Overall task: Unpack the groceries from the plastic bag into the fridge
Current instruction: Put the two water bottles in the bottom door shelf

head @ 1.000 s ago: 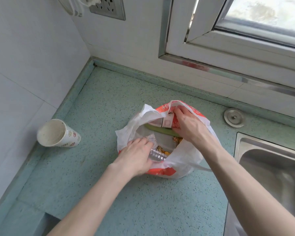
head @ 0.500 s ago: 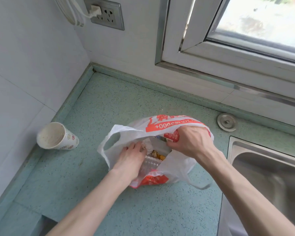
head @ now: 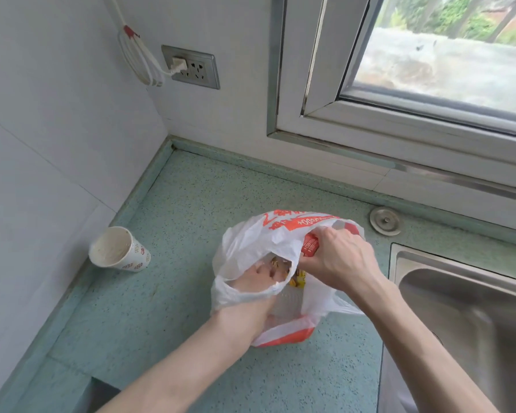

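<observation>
- Thin white plastic bag with orange print (head: pixel 259 242) sits on the speckled green countertop (head: pixel 167 293), between the tipped white paper cup (head: pixel 118 254) and the steel sink (head: pixel 471 311). Stable base there, so both hands are free to dig.
- Your right hand (head: pixel 337 257) is closed around a red-and-white carton (head: pixel 309 245) at the bag's far rim, wrist bent down, knuckles up. Looks like a lift-out grip.
- Your left hand (head: pixel 259 281) is buried in the mouth, film draped over the wrist. Fingers hidden; can't tell how far it's open or what it holds. Probably spreading the opening or pinning contents.
- Yellow wrappers (head: pixel 298 282) show between the hands.
- Fridge not in view; nothing unpacked yet, I'd say.
</observation>
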`<move>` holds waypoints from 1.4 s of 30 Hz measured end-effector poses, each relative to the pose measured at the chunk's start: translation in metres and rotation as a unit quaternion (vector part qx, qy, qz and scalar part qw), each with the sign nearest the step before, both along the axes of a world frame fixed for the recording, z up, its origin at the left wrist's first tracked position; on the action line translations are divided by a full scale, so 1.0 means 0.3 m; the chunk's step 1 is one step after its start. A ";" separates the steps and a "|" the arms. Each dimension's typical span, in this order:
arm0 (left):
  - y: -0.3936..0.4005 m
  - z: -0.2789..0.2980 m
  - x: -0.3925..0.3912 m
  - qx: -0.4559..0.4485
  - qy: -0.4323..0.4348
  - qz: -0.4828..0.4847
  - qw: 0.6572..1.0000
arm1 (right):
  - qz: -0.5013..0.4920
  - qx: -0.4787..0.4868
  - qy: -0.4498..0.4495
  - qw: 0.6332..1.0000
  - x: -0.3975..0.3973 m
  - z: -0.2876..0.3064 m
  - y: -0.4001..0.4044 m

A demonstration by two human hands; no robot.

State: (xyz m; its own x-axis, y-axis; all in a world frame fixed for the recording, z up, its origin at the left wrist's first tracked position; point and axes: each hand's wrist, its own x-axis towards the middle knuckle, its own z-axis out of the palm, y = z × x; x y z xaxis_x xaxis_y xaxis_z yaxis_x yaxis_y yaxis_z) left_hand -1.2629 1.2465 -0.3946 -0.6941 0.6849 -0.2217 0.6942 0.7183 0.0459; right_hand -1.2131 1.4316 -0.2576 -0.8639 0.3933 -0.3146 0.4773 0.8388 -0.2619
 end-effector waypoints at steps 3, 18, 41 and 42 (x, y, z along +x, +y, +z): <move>0.033 0.059 0.027 -0.051 -0.159 0.109 0.980 | -0.003 0.002 0.019 1.000 0.012 0.012 0.004; -0.017 0.265 -0.025 -0.164 0.025 -0.011 0.986 | 0.012 0.046 0.011 0.999 -0.019 -0.138 -0.053; -0.017 0.249 0.145 0.381 -0.347 0.192 0.835 | -0.112 -0.038 -0.010 0.993 0.275 0.050 0.023; -0.008 0.238 0.157 0.404 -0.351 0.198 0.822 | -0.121 -0.050 -0.009 0.991 0.296 0.061 0.030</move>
